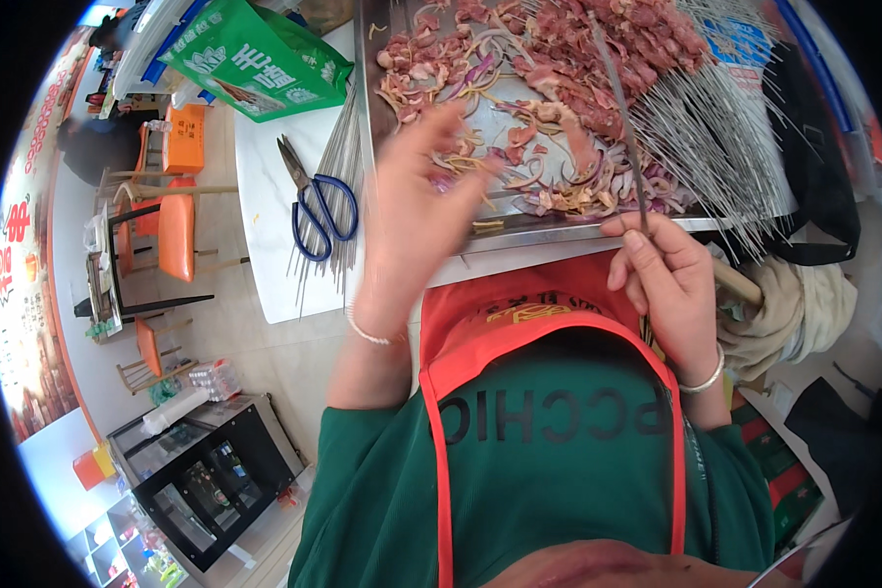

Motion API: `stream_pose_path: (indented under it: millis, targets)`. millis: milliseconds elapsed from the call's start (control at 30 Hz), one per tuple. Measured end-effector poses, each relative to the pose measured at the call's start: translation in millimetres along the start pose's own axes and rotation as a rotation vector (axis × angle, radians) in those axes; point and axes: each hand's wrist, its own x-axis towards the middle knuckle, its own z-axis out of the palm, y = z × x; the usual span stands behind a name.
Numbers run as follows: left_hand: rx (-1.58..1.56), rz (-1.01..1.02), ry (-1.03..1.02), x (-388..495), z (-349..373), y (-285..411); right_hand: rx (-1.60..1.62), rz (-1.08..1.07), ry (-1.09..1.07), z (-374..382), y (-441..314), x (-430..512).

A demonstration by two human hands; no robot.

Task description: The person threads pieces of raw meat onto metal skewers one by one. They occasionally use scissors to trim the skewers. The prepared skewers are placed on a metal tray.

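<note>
My right hand (665, 275) is closed around thin metal skewers (621, 95) that point up across the tray; blur hides how many. My left hand (422, 195), motion-blurred, hovers over the tray's near left part with fingers apart and nothing visible in it. Below them is a shallow metal tray (540, 234). A heap of raw meat pieces (650, 44) fills its far right, and looser meat (419, 62) lies at far left. Sliced red onion (658, 180) is gathered near the front edge. A large fan of bare metal skewers (713, 147) rests over the tray's right side.
Blue-handled scissors (316, 195) lie over more skewers (345, 162) on the white table (275, 283). Behind them stands a green food bag (261, 62). A beige cloth (786, 316) hangs right of me. Orange chairs (176, 228) and a glass-fronted black cabinet (217, 481) are at left.
</note>
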Motion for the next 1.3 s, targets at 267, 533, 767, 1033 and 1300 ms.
stream_pose_path:
  millis: [267,533,767,1033,1300]
  targets:
    - [0.731,0.515,-0.014,60.6,-20.0,-50.7,0.033,0.005,-0.023,1.8,1.3,4.9]
    - [0.852,0.531,-0.074,80.0,-11.5,-57.0,0.047,0.009,-0.033,4.3,1.9,5.7]
    - [-0.819,-0.291,-0.198,76.0,-39.5,-40.2,-0.063,0.003,-0.098,6.4,2.6,5.9]
    - [-1.059,-0.371,-0.233,63.0,-35.7,-28.9,-0.101,-0.02,-0.114,11.5,5.1,7.4]
    - [-0.961,-0.294,-0.272,55.8,-30.2,-29.9,-0.15,-0.039,-0.096,8.5,3.9,2.2]
